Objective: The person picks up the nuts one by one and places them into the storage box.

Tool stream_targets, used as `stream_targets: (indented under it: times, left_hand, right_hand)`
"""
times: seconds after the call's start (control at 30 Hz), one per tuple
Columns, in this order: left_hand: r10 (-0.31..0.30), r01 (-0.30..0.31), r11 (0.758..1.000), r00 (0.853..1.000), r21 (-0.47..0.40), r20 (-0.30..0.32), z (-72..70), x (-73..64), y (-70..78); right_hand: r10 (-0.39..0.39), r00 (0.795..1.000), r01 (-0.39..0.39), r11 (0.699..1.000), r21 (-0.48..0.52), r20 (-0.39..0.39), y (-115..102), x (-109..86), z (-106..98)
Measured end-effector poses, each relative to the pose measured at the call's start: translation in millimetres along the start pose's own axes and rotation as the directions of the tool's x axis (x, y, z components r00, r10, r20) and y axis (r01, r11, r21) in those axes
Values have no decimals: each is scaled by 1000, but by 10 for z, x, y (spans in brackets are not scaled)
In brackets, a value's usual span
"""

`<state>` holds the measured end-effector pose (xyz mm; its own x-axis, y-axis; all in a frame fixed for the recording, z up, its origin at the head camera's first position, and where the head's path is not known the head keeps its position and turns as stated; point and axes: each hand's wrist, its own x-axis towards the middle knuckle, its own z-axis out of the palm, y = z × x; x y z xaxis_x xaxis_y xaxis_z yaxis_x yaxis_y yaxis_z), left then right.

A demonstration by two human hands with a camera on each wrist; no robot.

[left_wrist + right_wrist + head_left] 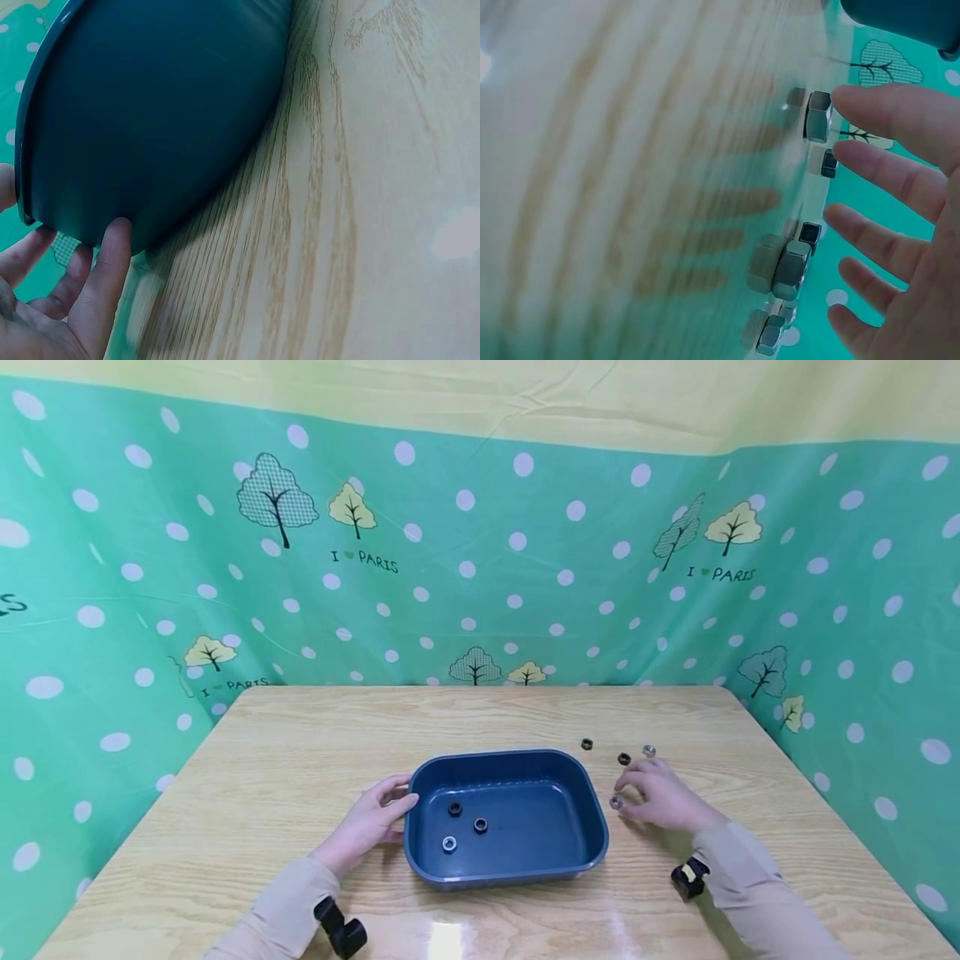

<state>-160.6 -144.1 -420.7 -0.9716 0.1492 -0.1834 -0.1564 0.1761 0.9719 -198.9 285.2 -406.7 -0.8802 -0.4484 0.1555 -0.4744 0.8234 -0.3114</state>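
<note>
A dark blue plastic bin [517, 877] stands on the table. My left hand [372, 817] grips its left end, thumb over the rim and fingers against the outer wall [157, 120]. Two dark hex nuts [481, 825] and a silver hex nut [449, 844] lie inside. Right of the bin, my right hand [667, 797] is over the table with its fingers spread. A silver nut [616, 802] lies by its thumb; in the right wrist view the thumb tip is right at that nut [819, 116]. The fingers are apart, with nothing gripped between them.
Beyond the right hand lie a dark nut [624, 759], a silver nut [649, 750] and another dark nut [587, 744]. More nuts [791, 270] show under the fingers in the right wrist view. A green dotted curtain [465, 543] surrounds the wood-grain table [300, 735].
</note>
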Motion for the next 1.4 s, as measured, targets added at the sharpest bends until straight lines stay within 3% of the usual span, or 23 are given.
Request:
stream_targets:
  times: [0.33,0.7,1.4]
  left_hand:
    - [-11,11,1000,1000,-9,-10,1,-32,12]
    - [-17,16,1000,1000,-9,-25,15,-16,6]
    - [9,-9,1000,1000,-25,-1,5,-31,2]
  right_hand:
    - [-19,1000,19,1000,-1,24,16,58,36]
    - [17,998,-17,1000,-5,65,-6,83,40]
    - [-2,996,3,1000,-15,84,1,121,51]
